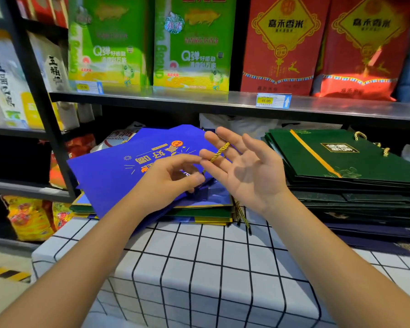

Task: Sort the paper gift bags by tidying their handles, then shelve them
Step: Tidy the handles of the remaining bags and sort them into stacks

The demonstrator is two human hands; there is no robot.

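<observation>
A blue paper gift bag [118, 171] with orange and yellow print lies on top of a skewed pile of bags on the checked tablecloth [199, 268]. Its twisted gold cord handle [219, 152] runs across the straight fingers of my right hand [249, 169], which is held palm-left above the bag. My left hand [166, 181] hovers over the bag with curled fingers. Its index fingertip meets the lower end of the cord. A neater stack of dark green gift bags [341, 162] with gold cords sits to the right.
A metal shelf [175, 98] just above the bags carries green and red rice sacks and a price tag [272, 100]. A black shelf upright [40, 95] stands at the left with more sacks behind it. Another gold cord [242, 214] dangles off the pile's front.
</observation>
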